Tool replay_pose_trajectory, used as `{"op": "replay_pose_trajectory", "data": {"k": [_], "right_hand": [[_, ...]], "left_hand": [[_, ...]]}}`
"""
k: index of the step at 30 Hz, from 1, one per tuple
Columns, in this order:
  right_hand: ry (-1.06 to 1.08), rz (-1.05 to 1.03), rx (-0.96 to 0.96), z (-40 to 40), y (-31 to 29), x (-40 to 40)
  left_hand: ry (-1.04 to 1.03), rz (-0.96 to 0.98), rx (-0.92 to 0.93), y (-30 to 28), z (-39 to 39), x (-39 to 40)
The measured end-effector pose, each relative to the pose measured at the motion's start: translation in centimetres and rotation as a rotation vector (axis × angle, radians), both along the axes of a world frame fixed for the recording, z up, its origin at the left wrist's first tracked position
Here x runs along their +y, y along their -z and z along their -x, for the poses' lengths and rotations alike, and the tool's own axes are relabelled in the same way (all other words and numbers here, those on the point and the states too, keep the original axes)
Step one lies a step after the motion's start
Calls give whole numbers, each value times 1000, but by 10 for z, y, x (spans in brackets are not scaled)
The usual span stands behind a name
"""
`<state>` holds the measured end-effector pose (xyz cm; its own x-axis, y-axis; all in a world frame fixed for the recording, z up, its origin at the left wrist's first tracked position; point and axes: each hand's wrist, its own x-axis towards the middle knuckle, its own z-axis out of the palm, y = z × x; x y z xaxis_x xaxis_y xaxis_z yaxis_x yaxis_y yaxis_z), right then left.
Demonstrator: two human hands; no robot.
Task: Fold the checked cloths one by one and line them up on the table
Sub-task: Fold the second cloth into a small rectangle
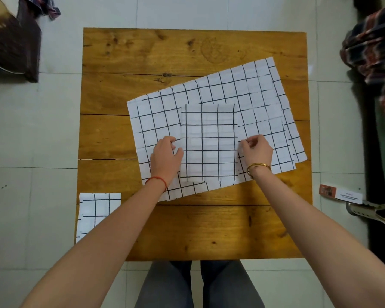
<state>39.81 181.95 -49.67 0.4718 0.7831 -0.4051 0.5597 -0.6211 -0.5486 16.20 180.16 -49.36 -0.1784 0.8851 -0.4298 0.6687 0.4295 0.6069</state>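
Wooden table, plank top, standing on a pale tiled floor. All positions below are given against this table.

A stack of unfolded checked cloths, white with a black grid, is lying askew across the table's middle and right side, edges fanned so several layers are showing at the right and near ends. On top of that stack, about over the table's centre, a folded checked cloth is sitting as a narrower upright rectangle.

Left hand is gripping the left edge of the folded cloth: thumb lying on the cloth's top face, fingers curled at the edge. A red string bracelet is circling that wrist. Right hand is at the folded cloth's right edge, fingertips bunched together at the edge; whether they are actually pinching it I cannot tell for certain, though they are touching it. A gold bangle is sitting on that wrist.

A finished folded cloth is lying at the table's near left corner, partly hidden behind the left forearm.

Beyond the table's right side, plaid fabric is hanging; a small printed box is lying on the floor there. The person's knees, in grey trousers, are showing below the table's near edge.
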Motion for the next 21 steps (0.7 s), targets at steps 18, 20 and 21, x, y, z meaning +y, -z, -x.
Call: {"op": "replay_pose_trajectory", "data": {"k": [18, 20, 21], "right_hand": [[38, 72, 280, 8, 0, 5], [60, 90, 320, 6, 1, 6], [75, 104, 351, 6, 2, 7]], "left_hand": [[-378, 253, -369, 2, -1, 30], [-379, 287, -432, 0, 3, 30], [-371, 303, -464, -2, 4, 30]]}}
